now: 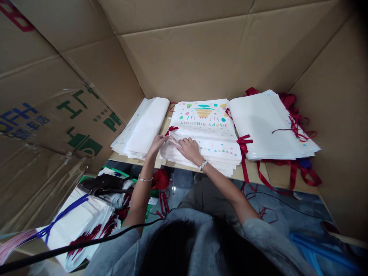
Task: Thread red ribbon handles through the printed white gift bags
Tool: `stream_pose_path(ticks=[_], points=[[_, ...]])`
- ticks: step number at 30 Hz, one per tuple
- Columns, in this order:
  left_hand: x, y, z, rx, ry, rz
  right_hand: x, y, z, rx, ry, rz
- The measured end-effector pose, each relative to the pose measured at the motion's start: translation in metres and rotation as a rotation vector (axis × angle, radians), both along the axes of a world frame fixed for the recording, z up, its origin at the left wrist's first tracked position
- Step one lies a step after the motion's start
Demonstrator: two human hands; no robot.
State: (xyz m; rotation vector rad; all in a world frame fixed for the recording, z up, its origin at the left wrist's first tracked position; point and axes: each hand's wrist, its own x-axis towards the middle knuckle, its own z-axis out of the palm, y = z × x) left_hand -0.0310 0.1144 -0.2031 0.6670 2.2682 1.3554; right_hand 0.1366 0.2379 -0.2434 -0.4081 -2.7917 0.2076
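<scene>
A stack of white printed sheets [204, 132] lies in the middle of the work surface, with "HAPPY BIRTHDAY" and a cake showing upside down on top. My left hand [158, 144] pinches the raised left edge of the top sheet, close to a small red ribbon [172, 129]. Over the same sheet, my right hand [190, 149] rests with bent fingers, gripping a fold beside the left fingertips. Exactly how the fold sits under the right fingers is partly hidden. Another red ribbon [245, 141] lies at the stack's right side.
White sheet stacks lie at left [146, 126] and right [260, 128], with red ribbons [293, 174] hanging over the front edge. Cardboard walls [184, 65] enclose the surface. Lower left are bundled white sheets [83, 214] and a dark bag [100, 184]; a black cable [86, 242] crosses the foreground.
</scene>
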Motion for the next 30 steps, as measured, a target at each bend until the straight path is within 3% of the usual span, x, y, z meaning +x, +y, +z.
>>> stream_pose_path(ticks=[5, 10, 13, 19, 26, 30], points=[[0.001, -0.004, 0.000, 0.133, -0.092, -0.098, -0.001, 0.003, -0.002, 0.003, -0.027, 0.005], [0.003, -0.026, -0.010, -0.126, 0.109, 0.046, -0.003, 0.008, -0.004, -0.029, -0.009, -0.015], [0.006, -0.030, -0.015, -0.175, 0.120, 0.007, -0.004, 0.006, -0.003, -0.022, -0.001, -0.021], [0.006, -0.017, -0.010, -0.094, 0.196, 0.040, -0.002, 0.005, -0.004, -0.013, -0.002, -0.013], [-0.004, 0.008, 0.005, 0.002, 0.007, -0.056, 0.001, 0.001, -0.002, 0.031, 0.006, 0.000], [-0.006, 0.009, 0.006, 0.091, 0.001, -0.091, -0.002, 0.005, 0.000, 0.018, -0.020, -0.014]])
